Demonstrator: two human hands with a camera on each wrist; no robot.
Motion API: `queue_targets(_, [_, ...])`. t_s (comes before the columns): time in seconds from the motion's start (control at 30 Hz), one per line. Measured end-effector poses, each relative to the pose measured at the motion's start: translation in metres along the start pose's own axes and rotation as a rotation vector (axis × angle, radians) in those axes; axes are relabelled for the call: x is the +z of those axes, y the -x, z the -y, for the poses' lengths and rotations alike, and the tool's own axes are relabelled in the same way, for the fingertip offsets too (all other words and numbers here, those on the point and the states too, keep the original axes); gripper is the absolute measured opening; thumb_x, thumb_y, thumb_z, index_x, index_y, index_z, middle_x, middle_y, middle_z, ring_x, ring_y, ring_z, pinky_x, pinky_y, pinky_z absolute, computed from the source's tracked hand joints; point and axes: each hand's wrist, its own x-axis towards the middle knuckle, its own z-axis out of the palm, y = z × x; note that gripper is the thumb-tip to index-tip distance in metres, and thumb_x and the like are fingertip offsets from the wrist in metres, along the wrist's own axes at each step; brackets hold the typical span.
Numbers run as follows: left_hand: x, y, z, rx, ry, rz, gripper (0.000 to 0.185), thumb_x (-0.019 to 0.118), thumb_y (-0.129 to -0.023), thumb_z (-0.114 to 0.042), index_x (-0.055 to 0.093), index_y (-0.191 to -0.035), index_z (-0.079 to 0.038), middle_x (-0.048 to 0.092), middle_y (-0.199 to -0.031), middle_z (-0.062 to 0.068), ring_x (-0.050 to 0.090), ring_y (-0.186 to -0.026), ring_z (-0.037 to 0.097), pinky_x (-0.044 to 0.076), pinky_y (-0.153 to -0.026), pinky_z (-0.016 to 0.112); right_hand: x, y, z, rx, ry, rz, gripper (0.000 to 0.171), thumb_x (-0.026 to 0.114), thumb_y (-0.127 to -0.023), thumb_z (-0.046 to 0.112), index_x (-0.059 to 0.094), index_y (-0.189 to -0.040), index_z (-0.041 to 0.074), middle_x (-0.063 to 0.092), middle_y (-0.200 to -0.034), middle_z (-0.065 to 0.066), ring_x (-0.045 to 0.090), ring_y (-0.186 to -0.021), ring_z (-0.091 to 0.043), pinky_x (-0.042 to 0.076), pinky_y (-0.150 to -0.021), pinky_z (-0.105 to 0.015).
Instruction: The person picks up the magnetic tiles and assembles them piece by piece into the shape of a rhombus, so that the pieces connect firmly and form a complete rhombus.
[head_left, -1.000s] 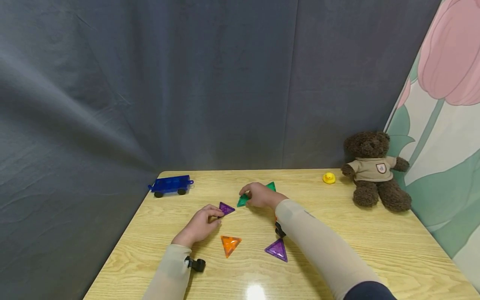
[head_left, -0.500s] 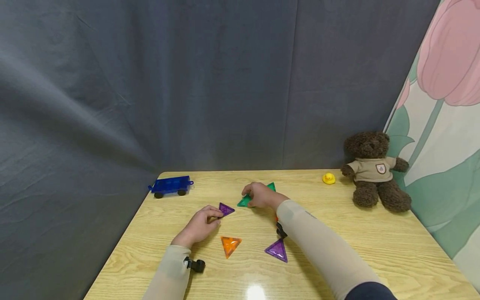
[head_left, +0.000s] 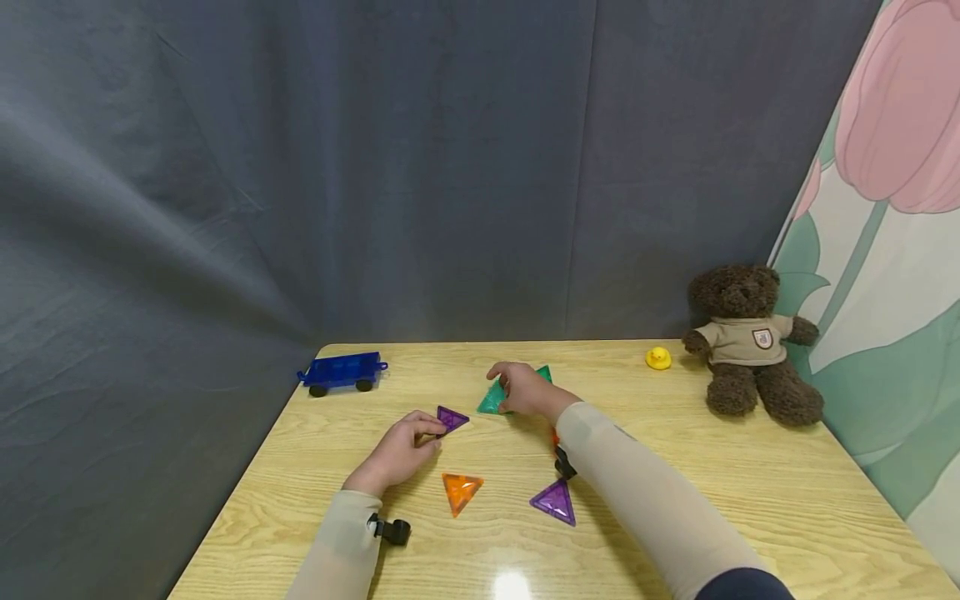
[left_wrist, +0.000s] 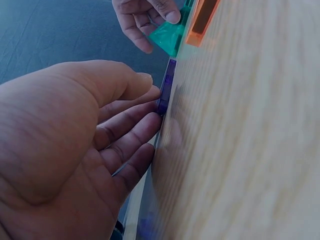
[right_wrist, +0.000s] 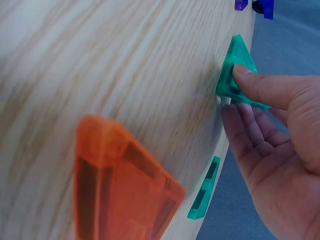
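Note:
At the back middle of the table, my right hand point(head_left: 522, 388) pinches a green triangular magnetic tile point(right_wrist: 230, 82), thumb on its face and fingers behind. The tile is tilted up from the wood. A second green triangular tile point(right_wrist: 204, 192) lies just to the right, partly hidden by the hand in the head view. My left hand point(head_left: 402, 447) rests its fingertips at the left corner of a purple triangular tile point(head_left: 454, 418) lying flat. The left thumb is apart from that tile, its fingers loosely extended point(left_wrist: 132, 132).
Nearer me lie an orange tile point(head_left: 461, 492) and another purple tile point(head_left: 556, 502). A red-orange tile point(right_wrist: 125, 185) is mostly hidden under the right forearm. A blue wheeled car base point(head_left: 342, 372) stands back left; a yellow duck point(head_left: 658, 358) and brown teddy bear point(head_left: 742, 342) are right.
My right hand has shifted slightly right, and the green tile in it has tilted up and moved a little with it. The left hand and its purple tile stay put.

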Motion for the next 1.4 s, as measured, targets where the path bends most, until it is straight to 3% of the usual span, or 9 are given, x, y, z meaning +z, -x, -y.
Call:
queue_targets(0.13, [0.000, 0.000, 0.001, -0.007, 0.001, 0.003, 0.026, 0.064, -0.094, -0.015, 0.068, -0.120, -0.013, 0.052, -0.121, -0.009, 0.049, -0.119, 0.017, 0.042, -0.101, 0.040, 0.000, 0.000, -0.004, 0.001, 0.005, -0.013, 0.057, 0.083, -0.075, 0.005, 0.057, -0.126, 0.005, 0.057, -0.087, -0.006, 0.051, -0.072, -0.018, 0.048, -0.068, -0.030])
queue_targets(0.3, [0.000, 0.000, 0.000, 0.004, -0.002, 0.008, 0.027, 0.063, -0.095, -0.014, 0.067, -0.121, -0.011, 0.052, -0.126, -0.005, 0.048, -0.122, 0.018, 0.041, -0.102, 0.041, -0.002, 0.004, -0.006, 0.015, 0.014, -0.014, 0.023, 0.081, -0.080, 0.014, 0.063, -0.090, 0.004, 0.050, -0.073, -0.001, 0.045, -0.065, -0.014, 0.040, -0.062, -0.029])
queue_targets(0.5, [0.001, -0.002, -0.003, 0.011, -0.026, 0.018, 0.028, 0.063, -0.095, -0.014, 0.066, -0.122, -0.009, 0.052, -0.128, -0.001, 0.048, -0.121, 0.018, 0.041, -0.101, 0.041, -0.003, 0.009, -0.006, -0.002, 0.007, -0.007, 0.032, 0.074, -0.087, 0.017, 0.047, -0.072, 0.007, 0.036, -0.061, 0.002, 0.033, -0.054, -0.013, 0.032, -0.056, -0.029])
queue_targets(0.77, [0.003, -0.006, -0.005, 0.051, -0.055, 0.026, 0.027, 0.064, -0.094, -0.014, 0.067, -0.121, -0.010, 0.053, -0.125, -0.001, 0.053, -0.114, 0.019, 0.045, -0.097, 0.042, -0.002, 0.008, -0.002, 0.006, -0.013, -0.021, 0.024, 0.065, -0.092, 0.016, 0.049, -0.076, 0.010, 0.040, -0.066, 0.001, 0.040, -0.060, -0.013, 0.036, -0.059, -0.030])
queue_targets(1.07, [0.005, -0.012, -0.006, 0.064, -0.062, 0.038, 0.027, 0.064, -0.094, -0.015, 0.068, -0.120, -0.010, 0.052, -0.123, -0.002, 0.053, -0.111, 0.018, 0.046, -0.095, 0.040, -0.004, 0.008, 0.000, -0.014, 0.016, -0.041, 0.010, 0.067, -0.091, 0.015, 0.063, -0.084, 0.010, 0.058, -0.076, 0.001, 0.050, -0.068, -0.015, 0.043, -0.063, -0.031])
queue_targets(1.4, [0.008, -0.017, -0.011, 0.055, -0.043, 0.062, 0.028, 0.063, -0.095, -0.014, 0.067, -0.122, -0.008, 0.053, -0.126, 0.000, 0.054, -0.112, 0.017, 0.047, -0.093, 0.038, -0.003, 0.010, -0.001, -0.017, -0.005, -0.049, 0.007, 0.068, -0.092, 0.018, 0.066, -0.095, 0.012, 0.062, -0.087, 0.003, 0.058, -0.078, -0.013, 0.050, -0.069, -0.032])
